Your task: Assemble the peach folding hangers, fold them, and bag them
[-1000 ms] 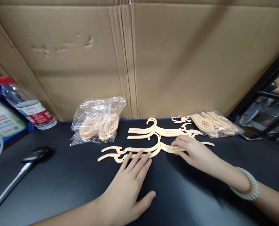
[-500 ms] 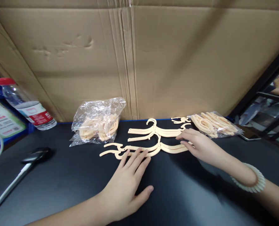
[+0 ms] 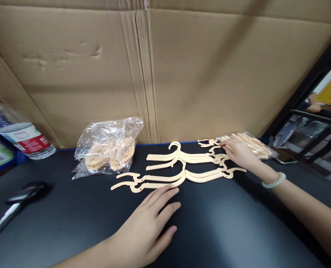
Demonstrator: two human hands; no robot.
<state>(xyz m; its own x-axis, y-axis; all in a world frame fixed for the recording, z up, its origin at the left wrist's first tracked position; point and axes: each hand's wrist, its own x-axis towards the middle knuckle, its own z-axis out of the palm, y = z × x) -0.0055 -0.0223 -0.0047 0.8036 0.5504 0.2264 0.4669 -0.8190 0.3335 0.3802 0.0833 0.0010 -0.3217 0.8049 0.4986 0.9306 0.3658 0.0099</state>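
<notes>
Several cream folding hangers (image 3: pixel 197 158) lie in rows on the black table. The lower hanger (image 3: pixel 203 176) has curved end pieces (image 3: pixel 127 184) on its left and a similar end piece (image 3: pixel 236 171) on its right. My left hand (image 3: pixel 151 219) is open, palm down, fingertips at the lower hanger's front edge. Farther back, my right hand (image 3: pixel 240 152), wearing a pale bracelet, has its fingers together beside small cream hook pieces (image 3: pixel 208 142). Whatever sits between those fingertips is too small to make out. Behind that hand, a clear bag of cream parts (image 3: pixel 257 145) is partly hidden.
A crumpled clear bag of cream parts (image 3: pixel 111 152) sits at the back left. Left of it are a water bottle (image 3: pixel 28 139) and a black-headed object with a pale handle (image 3: pixel 27 192). A cardboard wall (image 3: pixel 199 74) stands along the back edge.
My right hand has left the lower hanger's right end and moved back towards the small hook pieces, uncovering that end. My left fingers have slid slightly forward off the hanger. The view shifted a little.
</notes>
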